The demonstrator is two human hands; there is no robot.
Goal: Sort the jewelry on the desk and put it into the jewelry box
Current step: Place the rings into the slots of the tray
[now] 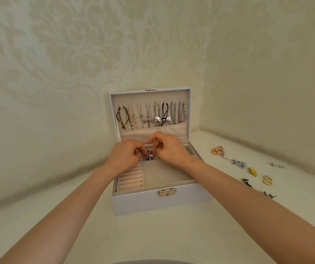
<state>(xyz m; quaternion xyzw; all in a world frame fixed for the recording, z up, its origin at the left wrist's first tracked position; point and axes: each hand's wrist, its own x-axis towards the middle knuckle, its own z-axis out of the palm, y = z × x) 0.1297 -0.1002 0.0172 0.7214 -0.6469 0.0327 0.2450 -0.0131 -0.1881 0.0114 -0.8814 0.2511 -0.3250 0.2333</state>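
The jewelry box sits open on the desk, lid upright at the back, necklaces hanging inside it. In the box, ring rolls lie front left, a wide compartment to their right. Behind that, left hand and right hand meet, pinching a small jewelry piece. Loose earrings lie right of the box.

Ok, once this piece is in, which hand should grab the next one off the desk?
Probably the right hand: the loose pieces, like the gold hoops and yellow clip, lie right of the jewelry box, on its side. The left hand would have to cross the box.
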